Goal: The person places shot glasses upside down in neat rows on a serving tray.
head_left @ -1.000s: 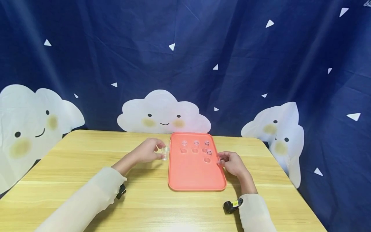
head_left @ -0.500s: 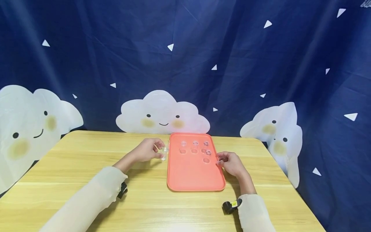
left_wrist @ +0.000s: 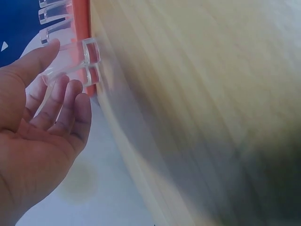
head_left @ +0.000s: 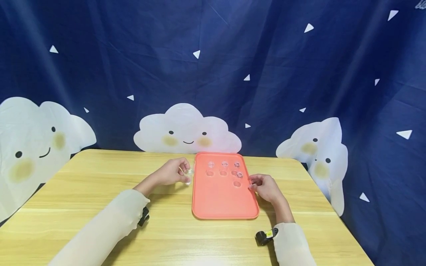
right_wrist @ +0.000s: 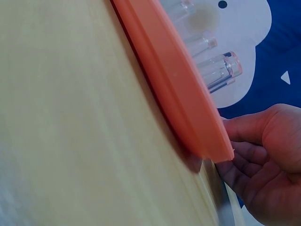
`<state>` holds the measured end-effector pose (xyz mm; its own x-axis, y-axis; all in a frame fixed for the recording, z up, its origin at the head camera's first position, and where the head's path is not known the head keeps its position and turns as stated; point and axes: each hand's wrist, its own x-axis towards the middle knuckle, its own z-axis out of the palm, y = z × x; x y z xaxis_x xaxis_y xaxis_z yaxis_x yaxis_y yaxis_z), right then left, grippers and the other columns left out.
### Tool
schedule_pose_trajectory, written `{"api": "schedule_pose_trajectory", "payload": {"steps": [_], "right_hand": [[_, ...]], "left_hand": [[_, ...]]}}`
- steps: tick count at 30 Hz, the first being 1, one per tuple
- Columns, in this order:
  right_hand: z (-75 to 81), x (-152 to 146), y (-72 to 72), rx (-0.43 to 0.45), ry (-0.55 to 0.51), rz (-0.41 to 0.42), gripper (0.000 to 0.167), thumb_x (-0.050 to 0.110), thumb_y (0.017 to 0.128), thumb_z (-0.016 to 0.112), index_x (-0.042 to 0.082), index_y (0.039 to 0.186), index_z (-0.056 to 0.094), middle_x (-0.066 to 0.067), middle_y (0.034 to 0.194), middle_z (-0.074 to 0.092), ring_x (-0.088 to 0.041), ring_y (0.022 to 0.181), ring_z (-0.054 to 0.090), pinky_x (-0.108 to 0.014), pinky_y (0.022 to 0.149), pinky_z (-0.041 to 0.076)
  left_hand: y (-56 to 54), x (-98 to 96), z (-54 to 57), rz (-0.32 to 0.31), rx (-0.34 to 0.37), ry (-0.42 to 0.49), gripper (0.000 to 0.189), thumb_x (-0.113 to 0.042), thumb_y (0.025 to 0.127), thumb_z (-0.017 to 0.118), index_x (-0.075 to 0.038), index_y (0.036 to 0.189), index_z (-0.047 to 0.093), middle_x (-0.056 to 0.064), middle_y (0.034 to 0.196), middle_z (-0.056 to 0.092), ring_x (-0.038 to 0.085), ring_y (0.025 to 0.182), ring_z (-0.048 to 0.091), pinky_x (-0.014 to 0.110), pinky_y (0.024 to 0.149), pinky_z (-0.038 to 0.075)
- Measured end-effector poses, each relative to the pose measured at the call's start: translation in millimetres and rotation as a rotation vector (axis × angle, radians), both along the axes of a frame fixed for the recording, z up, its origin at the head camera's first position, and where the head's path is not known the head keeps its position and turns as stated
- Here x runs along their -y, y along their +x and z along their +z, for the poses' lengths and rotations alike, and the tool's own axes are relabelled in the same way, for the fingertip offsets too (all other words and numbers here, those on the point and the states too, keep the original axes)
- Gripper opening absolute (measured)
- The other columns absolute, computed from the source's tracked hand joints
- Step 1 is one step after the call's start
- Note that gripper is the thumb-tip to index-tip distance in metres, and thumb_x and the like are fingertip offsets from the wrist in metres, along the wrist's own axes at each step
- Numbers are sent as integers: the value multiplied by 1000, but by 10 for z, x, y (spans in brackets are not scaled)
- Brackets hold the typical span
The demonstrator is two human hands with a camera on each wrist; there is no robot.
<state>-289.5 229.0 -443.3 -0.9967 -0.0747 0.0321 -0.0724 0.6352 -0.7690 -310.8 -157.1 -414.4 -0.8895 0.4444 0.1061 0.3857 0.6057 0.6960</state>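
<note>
Left wrist, clear glass: here it is, the glass [left_wrist: 85, 52] pinched inside the left grip [left_wrist: 42, 139], just beside the edge of the tray [left_wrist: 81, 19].
Right wrist, tray corner: the right grip [right_wrist: 268, 167] holds the rim, near other glasses [right_wrist: 220, 73].
Head, tray's left side: the pinched glass is over the worktop [head_left: 166, 232], while four others stand on the tray.
Head, since half a second ago: the left sleeve [head_left: 116, 218] slides slightly nearer the tray; those four glasses and the right grip stay put.

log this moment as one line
left hand: holds clear cup beside tray | right hand: holds tray edge | tray: on table, four clear cups standing
</note>
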Motion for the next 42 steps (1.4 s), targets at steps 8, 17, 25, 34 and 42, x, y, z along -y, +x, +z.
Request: {"api": "schedule_pose_trajectory", "payload": {"steps": [8, 17, 25, 34, 42], "right_hand": [[-7, -7, 4, 7, -4, -5, 32, -2, 91, 70, -1, 123, 69, -8, 101, 72, -21, 91, 64, -31, 76, 54], [4, -8, -7, 4, -2, -1, 31, -2, 92, 70, 0, 123, 70, -8, 101, 72, -21, 90, 64, -31, 76, 54], [19, -1, 3, 9, -13, -2, 32, -3, 91, 70, -1, 123, 69, -8, 100, 71, -21, 90, 63, -31, 76, 54], [11, -2, -2, 8, -10, -5, 31, -2, 91, 70, 0, 123, 70, -7, 100, 72, -20, 89, 64, -32, 75, 55], [10, -8, -6, 12, -22, -3, 31, -3, 92, 69, 0, 123, 69, -7, 101, 72, -20, 90, 65, -33, 78, 56]], "left_hand": [[-30, -48, -29, -16, -1, -3, 36, -7, 81, 85, 0, 107, 61, 6, 92, 63, 16, 83, 61, 31, 80, 54], [-45, -53, -48, -22, 6, -5, 29, -9, 82, 83, -1, 103, 65, 3, 91, 62, 15, 83, 62, 30, 77, 55], [-64, -64, -109, -46, 42, -52, 22, -7, 82, 80, -5, 100, 68, 2, 94, 67, 16, 88, 63, 34, 83, 55], [-72, -93, -95, -67, 47, -117, 23, -8, 80, 83, -5, 98, 68, 1, 92, 67, 16, 87, 61, 34, 82, 54], [-56, -107, -20, -44, 45, -127, 23, -10, 80, 81, -6, 100, 69, 1, 95, 69, 17, 90, 63, 38, 87, 55]]}}
